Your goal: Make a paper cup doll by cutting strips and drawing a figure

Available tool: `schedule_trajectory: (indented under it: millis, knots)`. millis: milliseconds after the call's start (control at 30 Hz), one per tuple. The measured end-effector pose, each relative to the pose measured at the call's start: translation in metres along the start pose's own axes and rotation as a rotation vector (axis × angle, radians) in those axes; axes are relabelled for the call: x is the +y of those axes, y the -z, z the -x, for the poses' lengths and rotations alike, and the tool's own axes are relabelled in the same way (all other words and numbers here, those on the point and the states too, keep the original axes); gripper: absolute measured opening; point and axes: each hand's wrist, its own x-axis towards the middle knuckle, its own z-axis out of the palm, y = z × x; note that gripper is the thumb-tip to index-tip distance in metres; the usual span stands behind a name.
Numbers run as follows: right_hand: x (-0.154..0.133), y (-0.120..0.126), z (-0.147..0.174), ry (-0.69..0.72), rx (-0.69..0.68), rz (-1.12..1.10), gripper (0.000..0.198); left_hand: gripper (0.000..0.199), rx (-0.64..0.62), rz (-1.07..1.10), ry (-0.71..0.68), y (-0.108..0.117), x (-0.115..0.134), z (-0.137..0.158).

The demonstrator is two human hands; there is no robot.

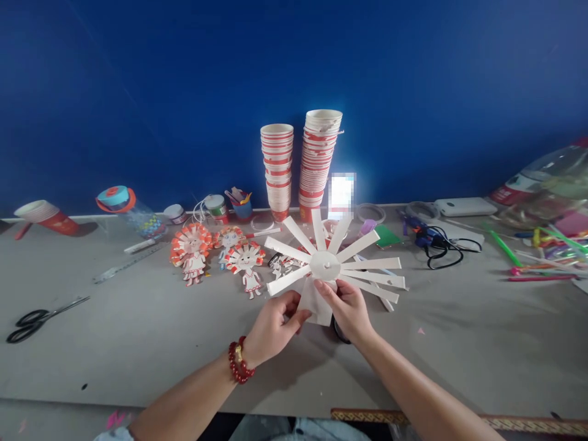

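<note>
Between my hands is a white paper cutout point(326, 266), a round disc with several long strips fanning out and a wider flap at its lower side. My left hand point(280, 321) pinches the flap's left edge, thumb in front. With its thumb pressed just below the disc, my right hand point(349, 306) grips the flap's upper right. A black loop point(340, 331), partly hidden, shows below my right hand. Left of the cutout lie finished-looking paper dolls with red-and-white fringed heads, one point(250, 272) close by and another point(190, 251) farther left.
Two tall stacks of paper cups point(277, 171) point(319, 165) stand by the blue wall, beside a bright phone screen point(341, 195). Black scissors point(41, 318) and a bottle point(138, 211) lie left. At right are a glue gun point(420, 229), colored straws point(546, 251) and plastic bottles point(546, 177).
</note>
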Motion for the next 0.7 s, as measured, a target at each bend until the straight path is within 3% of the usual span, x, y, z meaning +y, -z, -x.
schedule_trajectory:
  millis: [200, 333, 500, 700]
  knots:
    - [0.000, 0.000, 0.001, -0.052, -0.008, -0.062, 0.050, 0.034, -0.032, 0.155, 0.050, -0.004, -0.010, 0.000]
    - [0.001, -0.001, 0.002, -0.091, -0.057, -0.047, 0.054, 0.040, -0.100, 0.095, 0.044, -0.001, -0.012, -0.001]
    - [0.005, -0.003, 0.005, -0.156, -0.192, -0.059, 0.057, 0.043, 0.009, -0.045, -0.068, 0.002, -0.014, -0.002]
    - [0.002, -0.004, 0.005, -0.143, -0.281, -0.106, 0.054, 0.047, 0.043, -0.008, -0.064, 0.000, -0.016, 0.000]
